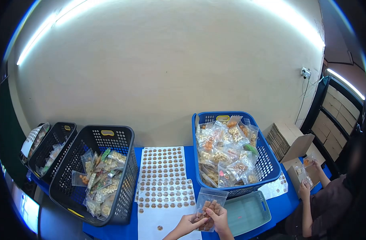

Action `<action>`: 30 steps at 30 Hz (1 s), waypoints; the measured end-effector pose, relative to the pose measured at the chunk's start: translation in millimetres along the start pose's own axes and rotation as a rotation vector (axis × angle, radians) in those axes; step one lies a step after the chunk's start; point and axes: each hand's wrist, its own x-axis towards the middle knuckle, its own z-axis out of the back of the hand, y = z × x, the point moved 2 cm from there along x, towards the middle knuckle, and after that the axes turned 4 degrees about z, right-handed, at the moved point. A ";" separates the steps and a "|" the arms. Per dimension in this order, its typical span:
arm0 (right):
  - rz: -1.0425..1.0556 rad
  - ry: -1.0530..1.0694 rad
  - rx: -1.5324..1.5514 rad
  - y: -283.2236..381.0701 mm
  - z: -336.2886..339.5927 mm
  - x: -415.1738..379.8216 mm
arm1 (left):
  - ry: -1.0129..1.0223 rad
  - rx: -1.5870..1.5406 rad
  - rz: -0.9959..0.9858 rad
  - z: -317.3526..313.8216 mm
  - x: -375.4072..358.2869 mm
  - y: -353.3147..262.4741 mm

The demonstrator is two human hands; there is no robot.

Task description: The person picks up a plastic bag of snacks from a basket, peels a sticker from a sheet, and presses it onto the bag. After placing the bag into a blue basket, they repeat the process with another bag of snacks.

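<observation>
Both of my hands are closed on a clear plastic bag of brown square snack pieces [210, 198], held upright near the bottom centre. My left hand [187, 225] grips its lower left side. My right hand [219, 219] has its thumb pressed on the bag's front, close to the left fingertips. Whatever may be under those fingertips is hidden. Behind and left of my hands lie sheets of round brown stickers [163, 164]. The nearer sheet [155, 218] has a bare lower part with a single sticker left there. Just right of the bag sits a grey-green tray [249, 224].
A blue basket [271, 170] full of snack bags stands behind the tray. Dark baskets [125, 196] with more bags are at left. At right, another person's hands [305, 190] hold a bag over a cardboard box [293, 176], near flat cardboard [285, 140].
</observation>
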 end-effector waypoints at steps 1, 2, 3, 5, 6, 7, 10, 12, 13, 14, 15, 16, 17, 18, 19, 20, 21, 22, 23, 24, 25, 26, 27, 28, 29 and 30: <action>-0.016 -0.003 0.002 1.8 0.3 -1.7 | 0.031 -0.005 0.025 -1.4 -0.3 -3.1; -0.035 -0.007 0.004 2.6 1.5 -4.7 | 0.061 -0.012 0.052 -3.1 -2.2 -3.5; -0.052 0.005 -0.019 2.4 3.0 -7.2 | 0.065 0.018 0.090 -3.0 -2.3 0.0; -0.078 0.032 -0.066 2.1 5.7 -9.3 | 0.075 0.081 0.160 -1.6 1.4 6.6; -0.067 0.022 -0.050 2.4 6.0 -10.2 | 0.064 0.102 0.125 -3.2 0.1 4.2; -0.059 0.010 -0.033 2.8 6.1 -11.9 | 0.055 0.123 0.093 -5.8 -1.9 0.3; -0.027 -0.006 0.020 -2.3 12.2 -20.2 | 0.084 0.238 0.016 -9.0 -5.5 -6.0; -0.015 -0.011 0.042 -0.3 16.9 -24.8 | 0.107 0.284 -0.006 -13.1 -6.3 -5.9; -0.020 -0.016 0.049 3.1 18.3 -27.2 | 0.111 0.284 0.001 -16.0 -7.4 -4.4; -0.024 -0.021 0.055 6.4 19.5 -30.0 | 0.116 0.283 0.007 -19.0 -8.5 -2.2; -0.018 -0.008 0.019 9.6 20.0 -32.9 | 0.104 0.223 0.009 -21.6 -9.5 0.5; -0.013 0.005 -0.018 12.6 20.2 -36.1 | 0.091 0.161 0.012 -24.1 -11.0 4.2; -0.009 0.019 -0.054 14.5 20.6 -39.4 | 0.077 0.100 0.016 -26.1 -12.4 8.2; -0.017 0.006 -0.058 15.0 21.1 -42.2 | 0.080 0.120 0.003 -27.0 -13.3 12.9; -0.025 -0.006 -0.063 15.2 20.5 -43.9 | 0.081 0.140 -0.010 -26.2 -13.4 17.3; -0.033 -0.016 -0.066 15.0 20.0 -45.2 | 0.080 0.160 -0.025 -25.8 -13.4 19.1; -0.020 -0.010 -0.058 14.4 19.3 -46.3 | 0.078 0.180 -0.024 -26.3 -15.5 17.0; -0.008 -0.003 -0.048 12.8 18.5 -47.7 | 0.073 0.201 -0.022 -27.0 -19.7 13.5; 0.002 0.005 -0.037 11.1 17.3 -48.6 | 0.066 0.222 -0.018 -26.5 -22.8 11.6; -0.007 0.014 -0.048 8.9 16.8 -48.9 | 0.051 0.198 0.003 -24.7 -23.7 14.6; -0.018 0.024 -0.058 6.5 16.9 -48.6 | 0.035 0.173 0.025 -22.7 -24.3 20.1; -0.028 0.034 -0.069 4.2 16.2 -48.2 | 0.017 0.148 0.046 -20.6 -25.4 23.3; -0.050 0.041 -0.044 2.8 14.5 -47.6 | -0.013 0.098 0.039 -18.5 -27.2 22.7; -0.072 0.047 -0.019 2.2 12.3 -46.3 | -0.043 0.047 0.032 -16.3 -28.7 21.2; -0.093 0.052 0.008 1.1 9.9 -45.1 | -0.073 -0.001 0.026 -13.8 -30.5 19.5; -0.055 0.134 -0.043 -0.7 7.7 -42.1 | -0.128 -0.027 -0.041 -10.9 -31.4 13.0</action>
